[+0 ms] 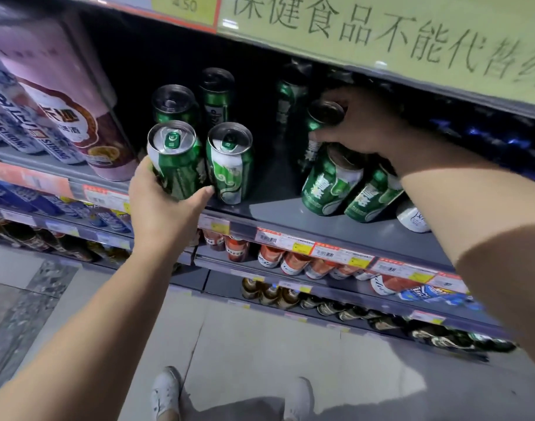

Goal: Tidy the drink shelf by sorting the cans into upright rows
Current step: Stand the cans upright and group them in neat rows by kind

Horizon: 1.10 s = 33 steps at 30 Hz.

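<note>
Green beer cans stand on a grey shelf (290,217). My left hand (159,205) grips the front-left green can (175,159) near the shelf's front edge. Beside it stands a second green can (229,165), with two more cans (175,104) upright behind in the dark. My right hand (363,129) reaches deeper on the right and is closed on the top of another green can (322,117), lifted above two front cans (330,183) that stand under my wrist. Further cans behind are barely visible.
Tall pink and white cans (77,117) fill the shelf's left side. A white can (412,218) stands at the right under my forearm. A green sign (381,31) hangs on the shelf above. Lower shelves hold red cans (293,261) and bottles. My shoes are on the floor.
</note>
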Available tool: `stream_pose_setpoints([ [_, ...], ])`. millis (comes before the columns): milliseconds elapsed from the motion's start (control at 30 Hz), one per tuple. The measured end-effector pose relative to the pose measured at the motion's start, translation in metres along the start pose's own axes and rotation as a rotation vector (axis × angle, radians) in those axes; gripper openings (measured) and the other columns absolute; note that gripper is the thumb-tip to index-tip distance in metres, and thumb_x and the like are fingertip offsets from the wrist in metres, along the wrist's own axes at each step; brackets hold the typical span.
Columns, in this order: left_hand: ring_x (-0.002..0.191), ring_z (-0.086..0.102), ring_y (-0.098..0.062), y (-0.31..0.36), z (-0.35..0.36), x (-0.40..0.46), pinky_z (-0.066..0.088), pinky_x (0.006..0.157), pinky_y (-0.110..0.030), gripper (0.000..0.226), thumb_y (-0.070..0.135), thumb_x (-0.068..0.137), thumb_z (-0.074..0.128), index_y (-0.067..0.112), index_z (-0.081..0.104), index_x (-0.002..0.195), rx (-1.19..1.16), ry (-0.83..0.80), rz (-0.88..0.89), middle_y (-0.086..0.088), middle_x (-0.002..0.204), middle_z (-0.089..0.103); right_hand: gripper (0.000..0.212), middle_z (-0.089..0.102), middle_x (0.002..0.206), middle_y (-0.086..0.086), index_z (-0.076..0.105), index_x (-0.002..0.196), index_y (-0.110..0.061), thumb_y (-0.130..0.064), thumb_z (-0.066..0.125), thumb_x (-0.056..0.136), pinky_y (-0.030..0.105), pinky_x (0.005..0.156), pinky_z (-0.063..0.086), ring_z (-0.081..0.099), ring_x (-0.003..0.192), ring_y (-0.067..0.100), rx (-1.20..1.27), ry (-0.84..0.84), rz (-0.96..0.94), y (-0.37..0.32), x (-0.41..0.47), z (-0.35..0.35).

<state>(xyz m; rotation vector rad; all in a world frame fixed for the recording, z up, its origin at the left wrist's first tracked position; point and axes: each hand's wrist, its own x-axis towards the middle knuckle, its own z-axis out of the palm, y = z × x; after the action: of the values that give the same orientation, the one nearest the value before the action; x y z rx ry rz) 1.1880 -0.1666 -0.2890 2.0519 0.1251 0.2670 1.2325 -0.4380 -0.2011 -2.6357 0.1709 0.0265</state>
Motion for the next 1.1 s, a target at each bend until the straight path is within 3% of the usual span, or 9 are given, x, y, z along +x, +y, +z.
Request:
stream_pose_setpoints([
  [133,0.080,0.061,-0.010,0.007,-0.001,0.004,0.043,0.065,-0.017,0.029,0.022,0.073,0.082,0.026,0.057,0.088,0.042,-0.034,0.041,0.014,0.082,0.062,0.061,0.057,0.135,0.003,0.053,0.134,-0.021,-0.033,0.076,0.079,0.021,0.095,0.037,0.054,0.121,0.019,0.053,-0.041,0.067,0.005,0.002,-0.004],
  [233,0.082,0.063,-0.006,0.013,0.003,0.001,0.046,0.069,-0.018,0.031,0.023,0.073,0.083,0.030,0.057,0.089,0.035,-0.104,0.066,0.015,0.085,0.064,0.055,0.058,0.134,0.003,0.054,0.133,-0.021,-0.046,0.065,0.085,0.030,0.103,0.040,0.054,0.122,0.021,0.078,0.111,0.092,-0.006,-0.013,-0.004],
  [367,0.076,0.057,0.020,0.025,0.015,-0.002,0.039,0.063,0.002,0.033,0.017,0.073,0.083,0.034,0.059,0.088,-0.011,-0.188,0.113,0.030,0.083,0.058,0.054,0.062,0.126,-0.006,0.058,0.127,-0.034,-0.060,0.061,0.080,0.038,0.106,0.034,0.051,0.121,0.020,-0.032,0.175,-0.068,-0.042,-0.058,0.016],
  [500,0.059,0.058,0.009,0.031,0.022,-0.007,0.046,0.052,-0.017,0.033,0.021,0.073,0.083,0.033,0.061,0.095,-0.041,-0.263,0.106,0.023,0.088,0.066,0.053,0.050,0.135,-0.011,0.057,0.125,-0.042,-0.062,0.064,0.076,0.037,0.104,0.016,0.033,0.129,0.023,-0.220,0.156,-0.104,-0.044,-0.074,0.039],
  [633,0.080,0.057,0.012,0.032,0.032,-0.003,0.039,0.069,-0.005,0.043,0.023,0.073,0.083,0.021,0.056,0.106,-0.032,-0.257,0.101,0.017,0.094,0.061,0.028,0.062,0.123,-0.011,0.070,0.110,-0.036,-0.043,0.066,0.084,0.029,0.096,0.014,0.039,0.125,0.024,-0.195,0.305,-0.147,-0.028,-0.075,0.037],
  [767,0.100,0.060,-0.012,0.031,0.054,0.024,0.043,0.082,-0.023,0.057,0.025,0.074,0.083,0.013,0.050,0.119,-0.061,-0.244,-0.043,0.008,0.106,0.063,0.018,0.068,0.112,-0.013,0.075,0.098,-0.031,-0.034,0.068,0.082,0.019,0.082,0.009,0.049,0.118,0.026,-0.133,0.384,-0.209,-0.017,-0.081,0.041],
  [933,0.110,0.064,-0.016,0.027,0.074,0.045,0.050,0.100,-0.035,0.055,-0.009,0.074,0.056,0.007,0.057,0.127,-0.180,-0.480,0.053,-0.002,0.116,0.069,0.038,0.058,0.112,-0.030,0.062,0.123,-0.038,-0.030,0.064,0.085,0.030,0.109,0.015,0.047,0.125,0.023,-0.024,0.309,-0.175,-0.003,-0.091,0.043],
  [1000,0.117,0.061,-0.013,0.022,0.074,0.041,0.047,0.103,-0.028,0.066,-0.021,0.075,0.042,0.006,0.052,0.134,-0.200,-0.552,0.058,-0.004,0.125,0.065,0.042,0.061,0.113,-0.020,0.060,0.124,-0.035,-0.029,0.061,0.083,0.050,0.108,0.033,0.053,0.119,0.028,0.076,0.421,-0.143,0.006,-0.102,0.041],
  [1100,0.121,0.058,-0.010,0.014,0.071,0.037,0.047,0.102,-0.029,0.072,-0.016,0.076,0.049,0.012,0.044,0.142,-0.208,-0.669,0.052,-0.001,0.130,0.062,0.053,0.055,0.129,0.007,0.056,0.129,-0.021,-0.019,0.064,0.077,0.043,0.106,0.035,0.044,0.123,0.028,0.122,0.706,0.017,0.021,-0.120,0.039],
])
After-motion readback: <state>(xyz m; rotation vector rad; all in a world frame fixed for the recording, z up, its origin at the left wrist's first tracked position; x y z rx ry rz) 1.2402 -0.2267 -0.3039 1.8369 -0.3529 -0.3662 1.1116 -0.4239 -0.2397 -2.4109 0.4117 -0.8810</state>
